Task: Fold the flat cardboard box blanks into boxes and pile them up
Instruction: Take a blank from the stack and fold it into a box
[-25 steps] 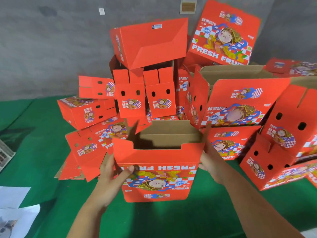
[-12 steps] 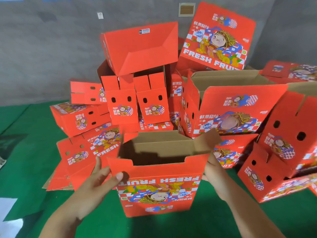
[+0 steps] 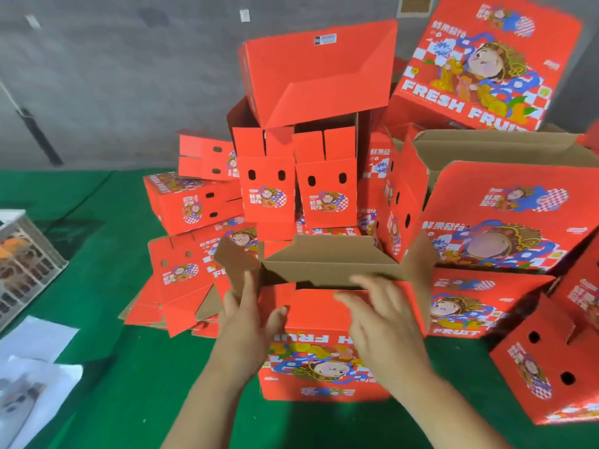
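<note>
Both hands work my half-formed box [image 3: 324, 348] at six o'clock on the green mat [image 3: 113, 384]: left hand [image 3: 249, 322] pinches its near-left corner, right hand [image 3: 382, 325] spreads loosely over the front flap, so a careless push could topple the leaning pile [image 3: 308, 140] at twelve.

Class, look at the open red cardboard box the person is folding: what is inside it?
The open red cardboard box shows only bare brown cardboard walls and shadow inside; no contents are visible. Its floor is hidden by the front wall, the left hand and the right hand.
</note>
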The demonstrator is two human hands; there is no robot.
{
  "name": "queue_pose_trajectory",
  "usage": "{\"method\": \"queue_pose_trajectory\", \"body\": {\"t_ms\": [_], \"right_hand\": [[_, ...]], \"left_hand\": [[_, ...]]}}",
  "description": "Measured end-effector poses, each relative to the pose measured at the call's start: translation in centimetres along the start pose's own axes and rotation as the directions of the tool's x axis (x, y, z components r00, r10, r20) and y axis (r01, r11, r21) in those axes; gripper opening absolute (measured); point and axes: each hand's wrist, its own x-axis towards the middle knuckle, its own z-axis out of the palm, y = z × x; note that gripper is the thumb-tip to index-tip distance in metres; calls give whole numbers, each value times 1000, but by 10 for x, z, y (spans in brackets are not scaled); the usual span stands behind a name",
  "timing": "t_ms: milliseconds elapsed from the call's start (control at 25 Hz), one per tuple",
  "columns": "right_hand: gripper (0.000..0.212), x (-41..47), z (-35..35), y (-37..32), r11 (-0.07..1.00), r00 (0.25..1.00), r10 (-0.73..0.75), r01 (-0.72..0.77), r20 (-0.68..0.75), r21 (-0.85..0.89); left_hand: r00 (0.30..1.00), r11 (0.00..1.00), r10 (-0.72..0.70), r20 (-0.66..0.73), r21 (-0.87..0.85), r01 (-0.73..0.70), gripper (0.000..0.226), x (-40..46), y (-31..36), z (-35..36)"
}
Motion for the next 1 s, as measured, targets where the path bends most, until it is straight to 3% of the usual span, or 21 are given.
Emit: {"method": "queue_pose_trajectory", "body": {"t_ms": [80, 160, 280, 360, 400, 480, 560, 640, 680, 760, 880, 1000], "right_hand": [[57, 14, 1, -9, 989, 948, 148, -144, 282, -36], [89, 31, 1, -5, 937, 829, 322, -348, 458, -30], [112, 45, 4, 6, 902, 727, 336, -432, 599, 18], [107, 38, 7, 2, 920, 771, 340, -392, 538, -21], [103, 31, 10, -3, 942, 844, 317, -334, 432, -38], [99, 12, 12, -14, 971, 964, 240, -239, 111, -30], [104, 0, 8, -16, 955, 943, 294, -283, -156, 89], [115, -12, 3, -8, 925, 878, 379, -361, -293, 117], [119, -17, 0, -2, 919, 871, 394, -382, -294, 99], [113, -19, -6, 9, 925, 913, 373, -352, -166, 143], [82, -26, -7, 10, 937, 947, 316, -320, 48, 143], [46, -25, -8, 17, 949, 955, 295, -295, 19, 114]], "left_hand": [[997, 994, 37, -68, 105, -29, 91, 0, 4, 2], [964, 974, 191, -185, 157, -163, 75, -4, 3, 10], [906, 941, 334, -261, 149, -304, 56, -12, -2, 20], [924, 947, 311, -221, 149, -284, 43, -18, 0, 23], [934, 948, 299, -198, 171, -267, 36, -18, 3, 21], [941, 923, 298, -158, 299, -242, 45, -8, 11, 15], [947, 860, 294, -131, 467, -203, 57, 10, 23, 12], [964, 805, 259, -59, 565, -182, 62, 30, 31, 11], [974, 800, 225, -21, 574, -172, 64, 36, 33, 12], [987, 832, 161, 16, 536, -145, 69, 44, 31, 16], [987, 852, 153, -45, 512, -108, 73, 45, 25, 23], [954, 877, 267, -137, 446, -181, 79, 44, 19, 26]]}}
